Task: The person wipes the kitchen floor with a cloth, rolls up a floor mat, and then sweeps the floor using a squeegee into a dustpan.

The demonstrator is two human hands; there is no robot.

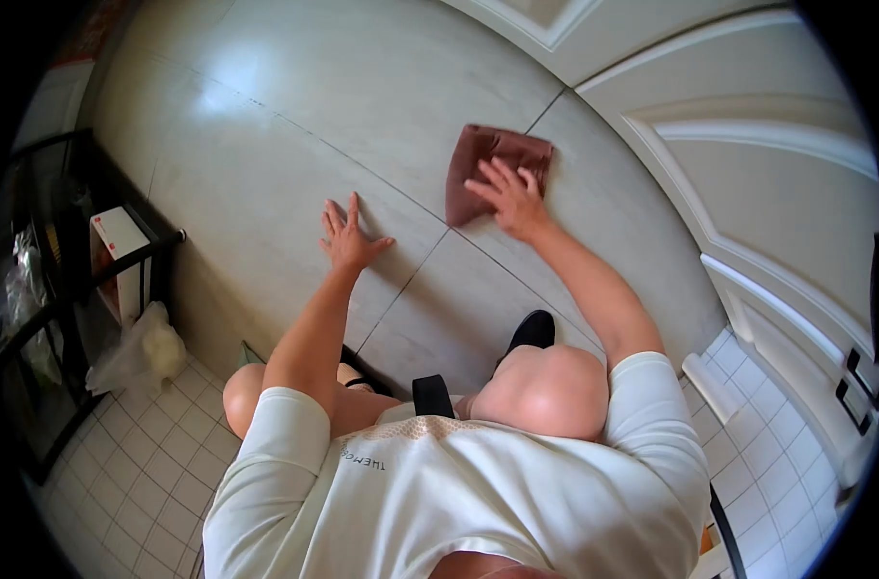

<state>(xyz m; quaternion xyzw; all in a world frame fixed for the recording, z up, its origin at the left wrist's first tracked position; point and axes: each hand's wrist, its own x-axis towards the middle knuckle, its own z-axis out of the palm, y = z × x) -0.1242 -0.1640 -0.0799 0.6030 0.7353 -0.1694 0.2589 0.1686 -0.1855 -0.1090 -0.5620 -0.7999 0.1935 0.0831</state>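
Note:
A folded reddish-brown cloth [468, 174] lies on the grey tiled floor [295, 174], beside a tile joint. My right hand [512, 198] rests on the cloth with its fingers spread, pressing it flat from above rather than gripping it. To the left, my left hand [351, 236] is on the bare floor, fingers apart and holding nothing. Both forearms reach forward past my bent knees.
Panelled white doors [748, 154] run along the right. At the left stands a black rack [92, 280] with a white and red box [121, 232] and plastic bags [150, 352]. Small white tiles [150, 454] lie nearer. A black shoe [533, 330] is below the cloth.

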